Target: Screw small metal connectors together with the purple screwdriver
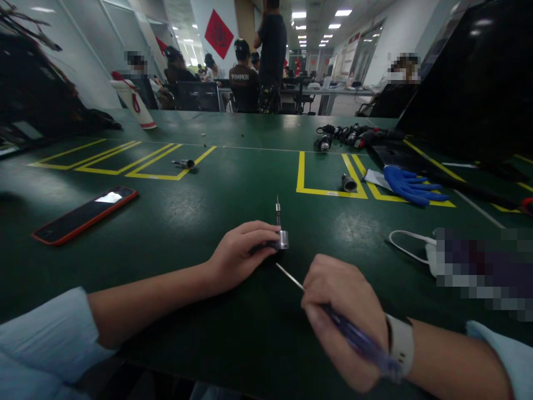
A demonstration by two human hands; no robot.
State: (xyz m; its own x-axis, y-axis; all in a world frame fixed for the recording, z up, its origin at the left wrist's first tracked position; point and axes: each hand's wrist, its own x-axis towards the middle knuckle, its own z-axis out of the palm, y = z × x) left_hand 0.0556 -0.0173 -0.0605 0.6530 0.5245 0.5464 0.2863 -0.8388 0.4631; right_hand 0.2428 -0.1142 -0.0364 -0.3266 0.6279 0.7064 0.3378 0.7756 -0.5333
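Screwdriver (358, 338) in my right hand (343, 311), metal part (283, 240) in my left hand (245, 253)

Nearest me, my right hand is curled into a fist around the screwdriver's clear purple handle; a white watch (400, 345) circles that wrist. The blade slants up and leftward from my knuckles, its tip in the space between my hands, near the metal part but apart from it. Just ahead, my left hand is narrowed to a pinch, fingers and thumb gripping the metal part at their tips. A thin rod (278, 214) stands upright at the part's far side; I cannot tell whether they are joined.

To the right of my right hand lies a blurred object (478, 266) with a white loop. Well left of my left hand is a red-edged phone (85, 215). Beyond my hands, yellow tape marks the green table (187, 311): a metal piece (185, 164) lies ahead and left, a metal cup (348, 183) ahead and right, with a blue glove (412, 186) right of the cup. Farther off are black cables (341, 133), then people (244, 72) across the room.
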